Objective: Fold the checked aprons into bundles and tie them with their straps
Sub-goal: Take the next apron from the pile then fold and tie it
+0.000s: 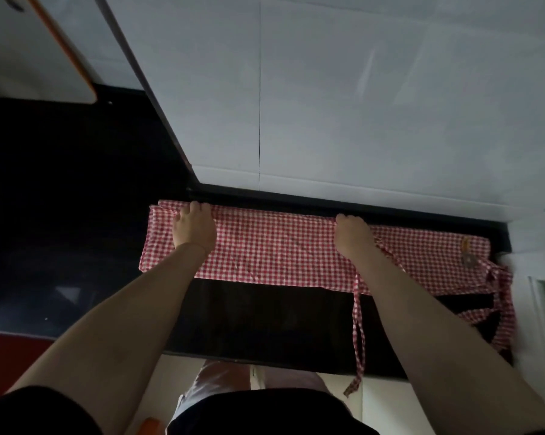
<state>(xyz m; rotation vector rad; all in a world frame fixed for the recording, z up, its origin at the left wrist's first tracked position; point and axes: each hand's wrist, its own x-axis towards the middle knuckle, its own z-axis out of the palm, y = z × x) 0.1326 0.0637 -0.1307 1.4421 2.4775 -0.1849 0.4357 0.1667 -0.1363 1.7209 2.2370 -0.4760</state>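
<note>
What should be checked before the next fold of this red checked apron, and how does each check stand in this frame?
1. Left hand grips the far edge of the apron: ok.
2. Right hand grips the same far edge: ok.
3. Apron lies as a flat long band on the dark counter: ok.
4. Straps clear of the fold: not ok; one strap hangs over the near counter edge, others lie tangled at the right end.
5. Band's layers evenly aligned: cannot tell, dim light.
</note>
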